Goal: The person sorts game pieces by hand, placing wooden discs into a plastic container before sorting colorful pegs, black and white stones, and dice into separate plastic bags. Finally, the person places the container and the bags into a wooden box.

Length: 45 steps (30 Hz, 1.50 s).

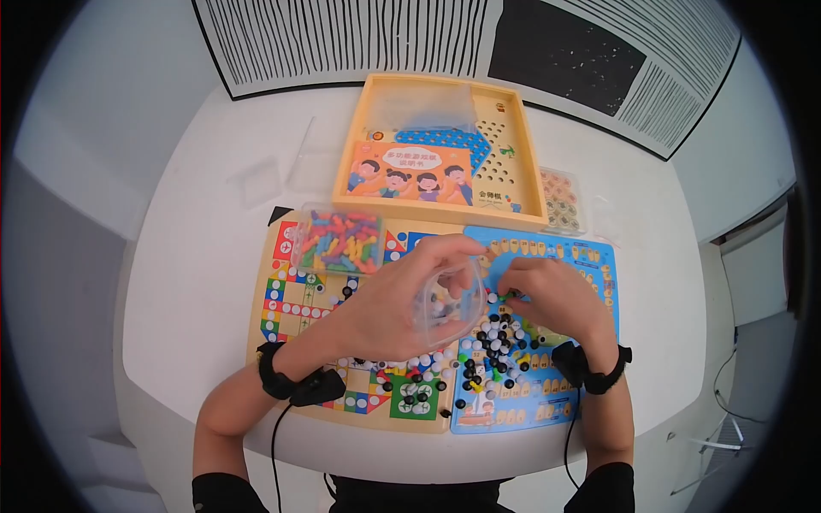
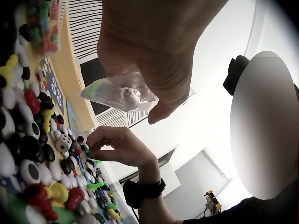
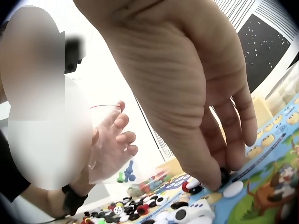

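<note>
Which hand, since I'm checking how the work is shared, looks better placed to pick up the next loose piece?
Probably the right hand: its fingertips are down among the loose pieces, close to a white one. The left hand is occupied, holding the clear bag above the pieces.

The clear bag (image 3: 102, 161) is edged red; stones (image 1: 496, 335) black and white; one board (image 1: 549, 389) blue; backdrop (image 1: 449, 43) striped black-on-white.

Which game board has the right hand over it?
The blue-edged board, on the right: the right hand is down by the pieces there. The other board, on the left, has a tan edge instead.
</note>
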Available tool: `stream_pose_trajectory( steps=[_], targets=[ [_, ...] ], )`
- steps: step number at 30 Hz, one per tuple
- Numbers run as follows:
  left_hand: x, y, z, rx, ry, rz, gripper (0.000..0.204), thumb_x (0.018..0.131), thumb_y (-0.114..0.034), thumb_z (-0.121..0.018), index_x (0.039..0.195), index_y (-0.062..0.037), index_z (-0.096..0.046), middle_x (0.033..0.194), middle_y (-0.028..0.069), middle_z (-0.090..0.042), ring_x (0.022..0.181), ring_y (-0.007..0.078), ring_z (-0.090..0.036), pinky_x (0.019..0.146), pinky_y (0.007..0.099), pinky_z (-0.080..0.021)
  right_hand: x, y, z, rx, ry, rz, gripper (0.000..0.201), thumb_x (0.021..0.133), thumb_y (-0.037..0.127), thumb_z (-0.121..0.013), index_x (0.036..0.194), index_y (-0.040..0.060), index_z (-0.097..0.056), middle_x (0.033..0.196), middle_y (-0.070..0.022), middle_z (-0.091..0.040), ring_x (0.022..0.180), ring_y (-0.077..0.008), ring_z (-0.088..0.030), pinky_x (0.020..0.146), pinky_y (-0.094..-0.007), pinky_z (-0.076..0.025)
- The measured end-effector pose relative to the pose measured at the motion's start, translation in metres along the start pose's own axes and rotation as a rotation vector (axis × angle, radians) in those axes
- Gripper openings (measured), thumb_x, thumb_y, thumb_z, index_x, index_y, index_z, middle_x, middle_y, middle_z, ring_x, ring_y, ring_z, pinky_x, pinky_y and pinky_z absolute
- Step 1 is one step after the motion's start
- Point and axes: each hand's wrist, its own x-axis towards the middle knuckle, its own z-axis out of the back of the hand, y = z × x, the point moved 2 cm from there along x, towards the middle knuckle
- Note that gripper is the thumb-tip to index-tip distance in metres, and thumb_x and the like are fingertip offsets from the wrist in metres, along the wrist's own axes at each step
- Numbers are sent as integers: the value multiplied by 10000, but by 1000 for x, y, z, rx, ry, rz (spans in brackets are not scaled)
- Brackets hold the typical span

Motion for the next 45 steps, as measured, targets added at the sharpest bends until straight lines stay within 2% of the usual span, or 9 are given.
stream_pose_trajectory(
  steps=[2, 7, 17, 26, 28, 32, 35, 37, 45],
  targets=[
    [0, 2, 0, 18, -11, 9, 782, 841, 72, -802, 1480, -84, -380, 1037, 47, -584, 931, 145, -600, 940, 361, -531, 0, 2, 9, -36, 43, -25, 172, 827, 80, -756, 998, 89, -749, 985, -72, -710, 927, -289, -712, 802, -437, -576],
    [1, 1, 0, 99, 43, 170, 738, 871, -21, -822, 1475, -94, -404, 1056, 38, -596, 942, 149, -608, 958, 356, -524, -8, 16, 48, 342, -374, 78, 152, 840, 43, -761, 987, 51, -724, 971, -88, -693, 836, -228, -725, 713, -350, -570],
    [1, -1, -1, 116, 43, 175, 725, 889, -57, -819, 1478, -104, -400, 1085, 32, -601, 980, 151, -610, 970, 366, -519, 4, -15, 21, 428, -162, 11, 162, 882, 22, -753, 1040, 47, -730, 965, -98, -728, 804, -208, -754, 700, -320, -571],
    [2, -2, 1, 105, 94, 276, 740, 893, -91, -821, 1497, -99, -394, 1122, 41, -608, 1015, 160, -621, 1029, 380, -509, -10, 18, 52, 505, -494, 78, 184, 864, -2, -781, 1038, 46, -747, 1001, -85, -748, 870, -193, -735, 717, -308, -561],
    [1, -4, 0, 137, 94, 273, 745, 893, -127, -829, 1498, -99, -395, 1160, 58, -613, 1047, 182, -635, 1030, 381, -510, -13, 34, 55, 573, -751, 252, 202, 848, -4, -796, 1039, 43, -747, 1032, -84, -748, 909, -226, -728, 738, -316, -563],
    [-3, 2, -5, 163, 55, 167, 729, 904, -336, -813, 1483, -125, -422, 1177, 134, -655, 1090, 324, -681, 870, 418, -564, -6, 65, 43, 575, -644, 415, 233, 825, -2, -815, 1043, 45, -747, 1047, -88, -746, 907, -269, -713, 773, -340, -567],
    [-2, 3, -5, 248, 14, 119, 744, 902, -316, -818, 1489, -115, -407, 1167, 131, -654, 1093, 316, -681, 879, 416, -565, 0, 60, 35, 362, -669, 368, 258, 813, 8, -819, 1056, 54, -747, 1059, -91, -737, 915, -297, -698, 809, -369, -566],
    [1, -2, -1, 97, 77, 286, 764, 884, -109, -838, 1497, -70, -383, 1170, 75, -605, 1054, 178, -627, 1029, 370, -507, 1, 39, 30, 424, -574, 114, 257, 807, 16, -812, 1051, 56, -742, 1070, -97, -722, 975, -307, -692, 833, -386, -568],
    [-3, 3, -4, 77, 69, 157, 766, 863, -24, -830, 1488, -83, -391, 1093, 56, -580, 1001, 170, -603, 997, 358, -515, 16, 10, -27, 161, -251, 209, 114, 854, 57, -755, 962, 59, -719, 1008, -100, -695, 941, -322, -696, 803, -413, -566]
  ],
)
